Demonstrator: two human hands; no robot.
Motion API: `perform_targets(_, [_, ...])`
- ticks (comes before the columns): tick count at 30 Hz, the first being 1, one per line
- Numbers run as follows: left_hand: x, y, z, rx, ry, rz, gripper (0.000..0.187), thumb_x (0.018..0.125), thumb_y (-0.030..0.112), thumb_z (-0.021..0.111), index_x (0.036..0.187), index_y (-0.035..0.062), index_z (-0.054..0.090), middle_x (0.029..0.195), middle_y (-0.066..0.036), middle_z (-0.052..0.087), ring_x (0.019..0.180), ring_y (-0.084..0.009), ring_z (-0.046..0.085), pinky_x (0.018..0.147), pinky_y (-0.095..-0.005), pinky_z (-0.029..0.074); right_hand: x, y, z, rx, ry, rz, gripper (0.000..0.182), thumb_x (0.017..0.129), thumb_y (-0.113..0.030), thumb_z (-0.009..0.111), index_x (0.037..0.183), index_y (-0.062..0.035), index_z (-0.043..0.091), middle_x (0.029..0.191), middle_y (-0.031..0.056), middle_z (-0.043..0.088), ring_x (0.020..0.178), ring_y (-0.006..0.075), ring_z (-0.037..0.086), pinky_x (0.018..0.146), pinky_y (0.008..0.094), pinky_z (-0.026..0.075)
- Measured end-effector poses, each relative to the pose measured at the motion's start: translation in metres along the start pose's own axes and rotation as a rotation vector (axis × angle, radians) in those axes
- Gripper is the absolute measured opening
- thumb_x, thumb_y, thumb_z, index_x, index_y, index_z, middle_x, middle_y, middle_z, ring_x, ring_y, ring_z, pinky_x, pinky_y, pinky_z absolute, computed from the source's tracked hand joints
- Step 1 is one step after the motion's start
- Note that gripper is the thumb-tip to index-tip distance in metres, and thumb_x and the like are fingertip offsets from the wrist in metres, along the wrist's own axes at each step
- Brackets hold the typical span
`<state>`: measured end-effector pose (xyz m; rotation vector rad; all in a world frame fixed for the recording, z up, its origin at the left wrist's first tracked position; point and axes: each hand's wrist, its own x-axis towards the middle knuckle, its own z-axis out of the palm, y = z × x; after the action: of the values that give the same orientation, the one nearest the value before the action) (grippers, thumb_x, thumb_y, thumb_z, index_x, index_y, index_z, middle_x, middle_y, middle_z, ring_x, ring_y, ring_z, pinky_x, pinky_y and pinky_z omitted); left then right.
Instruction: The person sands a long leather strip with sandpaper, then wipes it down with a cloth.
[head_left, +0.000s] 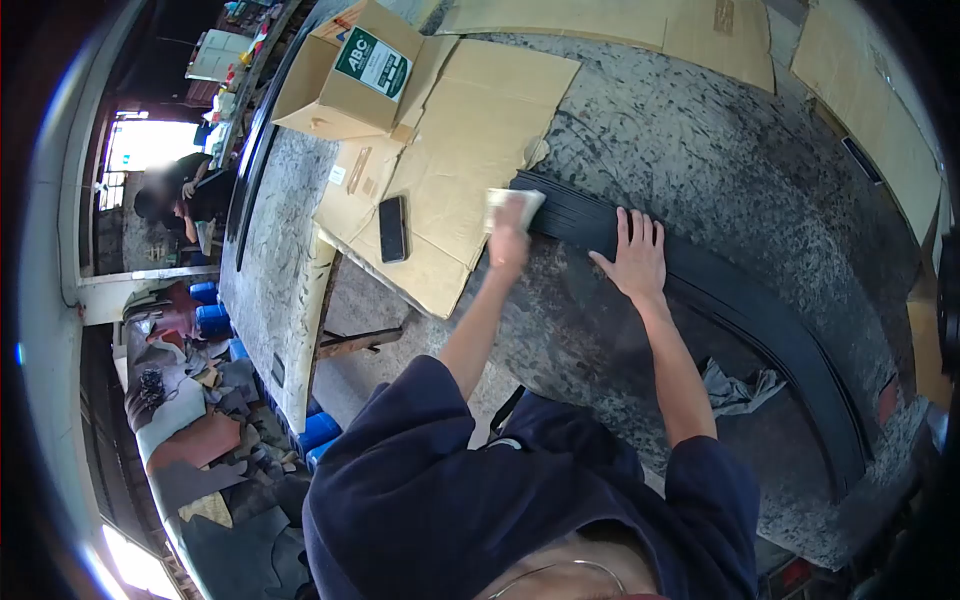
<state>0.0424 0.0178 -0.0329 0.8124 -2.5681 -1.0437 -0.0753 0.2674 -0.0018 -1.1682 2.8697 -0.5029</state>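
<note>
My left hand, slightly blurred, grips a folded cream cloth at the left end of a long black strip. The strip has lengthwise grooves and curves across the mottled grey table toward the lower right. On the strip, right of the cloth, my right hand lies flat with its fingers apart. Left of my left hand, a dark phone rests on a cardboard sheet.
An open cardboard box stands at the upper left. A crumpled grey cloth lies inside the strip's curve. More cardboard borders the far side. Scraps and blue containers lie at left. Another person is in the background.
</note>
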Motion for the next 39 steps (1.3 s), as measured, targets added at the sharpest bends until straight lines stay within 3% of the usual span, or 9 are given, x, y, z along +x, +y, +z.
perform_targets(4, [-0.021,0.052,0.033,0.38,-0.025,0.312,0.072,0.066,-0.008,0.058,0.137,-0.0034,0.052,0.149,-0.018,0.048,0.145,-0.0323,0.036,0.122,-0.0466,0.021,0.0,-0.01,-0.004,-0.015,-0.042,0.006,0.09,0.086,-0.062,0.062,0.148,-0.0007,0.037,0.141,0.0191,0.046,0.132,0.0344,0.042,0.114,0.0515,0.028])
perform_targets(9, [0.007,0.039,0.013,-0.004,0.021,0.232,0.037,0.091,-0.001,0.058,0.126,0.0092,0.065,0.126,-0.014,0.066,0.124,-0.0349,0.058,0.111,-0.0471,0.041,-0.002,-0.003,-0.005,-0.003,-0.059,0.018,0.089,0.087,-0.063,0.06,0.148,-0.0023,0.038,0.141,0.0172,0.046,0.134,0.0335,0.04,0.115,0.0504,0.026])
perform_targets(15, [-0.004,0.03,-0.017,0.092,0.393,0.224,0.052,0.081,-0.014,0.047,0.129,0.0037,0.06,0.121,-0.02,0.069,0.115,-0.0352,0.065,0.1,-0.0375,0.049,-0.005,-0.002,-0.004,0.044,-0.073,0.062,0.089,0.088,-0.063,0.06,0.15,-0.0048,0.035,0.144,0.0156,0.044,0.136,0.0336,0.039,0.116,0.0501,0.027])
perform_targets(19, [-0.044,0.077,0.0,0.186,-0.021,0.313,0.058,0.075,-0.013,0.054,0.13,0.0013,0.06,0.135,-0.019,0.059,0.134,-0.0367,0.049,0.115,-0.0414,0.036,-0.004,0.0,0.0,0.008,-0.029,0.03,0.087,0.087,-0.061,0.063,0.148,-0.0043,0.038,0.141,0.0169,0.046,0.134,0.0334,0.041,0.115,0.0499,0.029])
perform_targets(27, [-0.008,0.047,0.01,0.407,0.064,0.318,0.057,0.078,-0.008,0.061,0.134,0.0035,0.057,0.139,-0.02,0.055,0.126,-0.0381,0.055,0.109,-0.0495,0.043,-0.007,0.0,0.002,0.07,0.031,0.029,0.087,0.085,-0.061,0.065,0.146,-0.004,0.04,0.141,0.0181,0.048,0.133,0.0333,0.043,0.115,0.0498,0.029])
perform_targets(31, [-0.034,0.067,0.023,0.44,-0.253,0.779,0.06,0.071,-0.003,0.065,0.131,-0.0014,0.056,0.136,-0.017,0.057,0.139,-0.0353,0.043,0.118,-0.05,0.03,-0.005,0.002,-0.001,-0.02,-0.06,0.002,0.089,0.084,-0.062,0.065,0.147,-0.0045,0.04,0.142,0.0181,0.048,0.134,0.0331,0.042,0.115,0.0497,0.028])
perform_targets(34, [-0.033,0.047,0.028,0.617,0.046,0.434,0.065,0.072,-0.007,0.063,0.135,0.0042,0.053,0.131,-0.014,0.06,0.13,-0.0329,0.051,0.106,-0.0482,0.042,-0.005,0.004,-0.001,0.127,-0.023,0.037,0.09,0.084,-0.061,0.065,0.149,-0.0044,0.038,0.143,0.0177,0.047,0.136,0.0332,0.041,0.116,0.0487,0.027])
perform_targets(35, [-0.043,0.083,0.014,0.273,0.056,-0.083,0.061,0.074,-0.008,0.059,0.133,0.0065,0.055,0.127,-0.017,0.062,0.125,-0.036,0.055,0.1,-0.047,0.046,-0.007,0.003,-0.002,0.149,-0.02,0.044,0.09,0.085,-0.061,0.065,0.149,-0.0045,0.038,0.143,0.0179,0.047,0.136,0.0334,0.041,0.117,0.0485,0.026])
perform_targets(39, [-0.079,0.055,-0.009,0.109,0.315,0.058,0.063,0.076,-0.011,0.049,0.139,-0.0046,0.049,0.134,-0.027,0.058,0.128,-0.0418,0.053,0.109,-0.0463,0.04,-0.008,0.009,0.003,0.144,0.004,0.063,0.09,0.084,-0.061,0.066,0.149,-0.0046,0.039,0.143,0.0181,0.047,0.136,0.0338,0.041,0.117,0.0488,0.026])
